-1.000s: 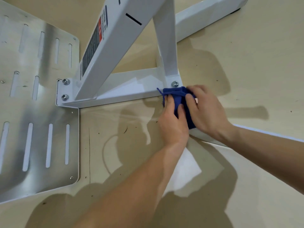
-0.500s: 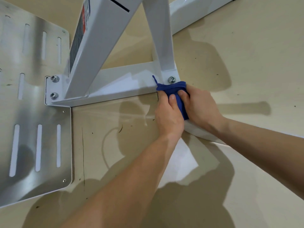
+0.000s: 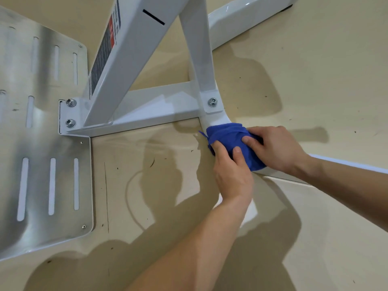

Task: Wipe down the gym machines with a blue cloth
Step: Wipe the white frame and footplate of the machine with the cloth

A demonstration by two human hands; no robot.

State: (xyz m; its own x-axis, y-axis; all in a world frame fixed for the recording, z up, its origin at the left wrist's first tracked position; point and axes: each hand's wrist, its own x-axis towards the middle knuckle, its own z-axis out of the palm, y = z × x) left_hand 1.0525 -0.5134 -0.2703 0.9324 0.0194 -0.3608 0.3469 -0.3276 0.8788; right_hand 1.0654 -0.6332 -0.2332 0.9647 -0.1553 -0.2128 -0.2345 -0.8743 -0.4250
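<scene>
Blue cloth [image 3: 231, 137]: it is lying bunched over the white base tube [image 3: 216, 120], just at 3 o'clock of the view's middle and at 5 o'clock of the single bolt [image 3: 212, 102]; a loose corner is sticking out toward 9 o'clock.
Left hand [image 3: 232, 177]: it is reaching in from 6 o'clock, its fingers [image 3: 237, 153] curling over the cloth's near side and gripping it against the tube.
Right hand [image 3: 277, 148]: it is coming in from 3 o'clock, its fingers curling round the cloth's far side and pinching it, with the thumb [image 3: 248, 140] pressing on top.
Hands together: they are sitting just beside each other on the cloth; I cannot tell whether they are touching.
Machine frame [image 3: 159, 108]: a white cross bar is running toward 9 o'clock from the bolt, and two slanted posts are rising from it toward 12 o'clock; the wider post is carrying a warning label [image 3: 105, 53].
Footplate [image 3: 42, 143]: a slotted metal sheet is lying at 9 o'clock, meeting the cross bar's end where two bolts [image 3: 70, 112] are sitting.
Floor [image 3: 315, 70]: the beige surface is showing dark specks, scuffs and the arms' shadows at 6 o'clock.
</scene>
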